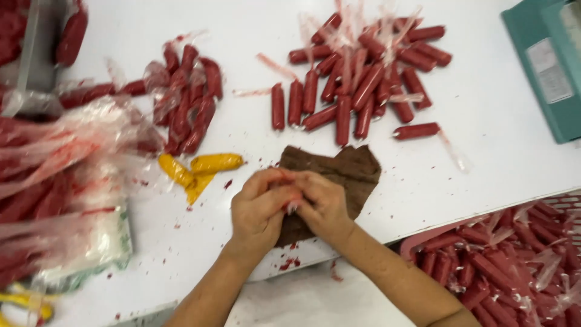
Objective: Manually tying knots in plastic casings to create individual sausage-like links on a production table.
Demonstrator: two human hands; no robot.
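My left hand (259,209) and my right hand (324,204) meet over a brown cloth (351,169) on the white table (484,121). Both hands pinch one small red packet (288,192) with a clear plastic end; most of it is hidden by my fingers. A pile of red stick-shaped packets (357,79) in clear plastic lies beyond the cloth. Two yellow packets (196,169) lie just left of my left hand.
Another heap of red packets (190,97) lies at the back left. Clear plastic bags with red contents (54,175) cover the left side. A pink basket (514,260) full of red packets stands at the lower right. A teal device (548,66) sits top right.
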